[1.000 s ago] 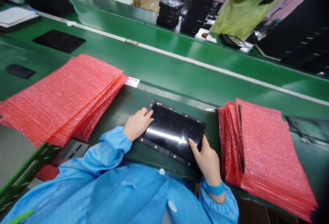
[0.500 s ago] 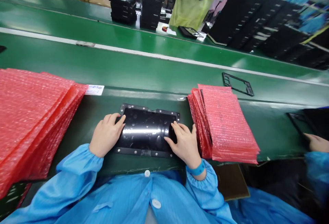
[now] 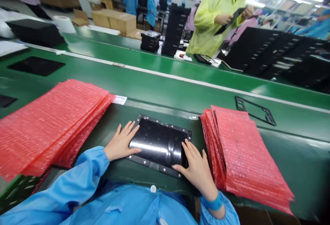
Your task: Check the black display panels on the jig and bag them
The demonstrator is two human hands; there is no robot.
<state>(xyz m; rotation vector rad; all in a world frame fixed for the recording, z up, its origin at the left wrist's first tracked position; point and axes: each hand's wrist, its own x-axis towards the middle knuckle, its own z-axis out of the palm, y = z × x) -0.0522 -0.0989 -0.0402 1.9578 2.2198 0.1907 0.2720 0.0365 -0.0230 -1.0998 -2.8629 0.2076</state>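
Head view: a glossy black rectangular panel with a tabbed rim (image 3: 160, 142) lies flat on the green conveyor surface (image 3: 165, 94), with no bag over it yet. The open left hand (image 3: 120, 145), fingers spread, rests at its left edge; the open right hand (image 3: 194, 170) lies over its lower right corner, neither gripping. A left stack of red bubble-wrap bags (image 3: 56, 121) and a right stack of red bubble-wrap bags (image 3: 244, 152) flank it closely, leaving open belt beyond, where a thin black frame (image 3: 269, 118) lies.

Glossy black panel (image 3: 160, 142), partly hand-covered
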